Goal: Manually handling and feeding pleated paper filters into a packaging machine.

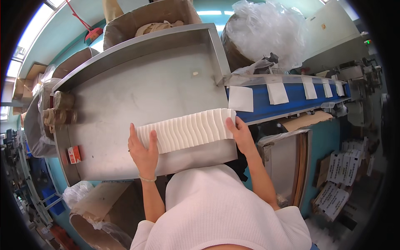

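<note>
A long row of white folded napkins (187, 131), pressed together on edge, lies along the front of the metal worktable (137, 91). My left hand (143, 154) cups its left end, the thumb on the near side and the fingers upright at the end. At the right end, my right hand (241, 135) grips the row with the thumb on the near face; some of its fingers are hidden behind. Beyond that hand a single flat white napkin (241, 99) lies where the blue conveyor belt (256, 89) meets the table.
More white napkins (277, 92) lie spaced along the belt to the right. Brown rolls (62, 116) and a small red-and-white box (74, 154) sit at the table's left side. Cardboard boxes (104, 204) stand below left; a bin heaped with clear plastic (266, 33) stands behind.
</note>
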### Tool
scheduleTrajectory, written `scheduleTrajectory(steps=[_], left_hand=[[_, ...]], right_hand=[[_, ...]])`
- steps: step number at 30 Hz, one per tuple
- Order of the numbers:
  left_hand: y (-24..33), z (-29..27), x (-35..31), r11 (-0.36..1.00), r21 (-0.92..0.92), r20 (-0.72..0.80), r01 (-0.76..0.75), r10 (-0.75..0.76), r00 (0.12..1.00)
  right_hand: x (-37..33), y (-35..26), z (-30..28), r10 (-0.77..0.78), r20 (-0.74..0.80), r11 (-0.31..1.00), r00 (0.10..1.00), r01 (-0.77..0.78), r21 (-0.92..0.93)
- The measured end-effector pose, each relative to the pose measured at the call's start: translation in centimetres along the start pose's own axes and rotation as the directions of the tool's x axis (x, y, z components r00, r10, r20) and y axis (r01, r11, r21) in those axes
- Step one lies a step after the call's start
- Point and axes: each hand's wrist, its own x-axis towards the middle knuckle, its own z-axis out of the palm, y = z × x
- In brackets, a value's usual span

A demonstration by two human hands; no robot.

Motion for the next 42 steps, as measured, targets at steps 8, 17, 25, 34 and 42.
scheduleTrajectory(steps=[8,17,25,34,42], left_hand=[[0.0,0.5,-0.1,0.999,-0.030,-0.022,0.022,-0.023,1.000],[0.0,0.5,-0.1,1.000,-0.013,-0.022,-0.003,0.003,1.000],[0.5,0.7,-0.2,0.999,-0.050,0.018,-0.003,0.004,1.000],[0.8,1.3,-1.2,1.000,0.027,0.004,-0.009,0.009,1.000],[1.4,1.0,-1.8,0.998,-0.047,0.044,-0.051,0.053,0.998]], right_hand=[[-0.4,0.7,-0.9,0.229,0.335,0.793,0.914,-0.375,0.481],[-0.1,1.9,-2.2,0.258,0.381,0.779,0.888,-0.425,0.462],[0.7,0.9,-1.6,0.107,-0.039,0.917,0.993,-0.084,0.390],[-0.4,0.8,-0.9,0.227,0.137,0.903,0.964,-0.261,0.340],[0.0,-1.0,0.7,-0.050,0.107,0.983,0.993,0.068,-0.172]])
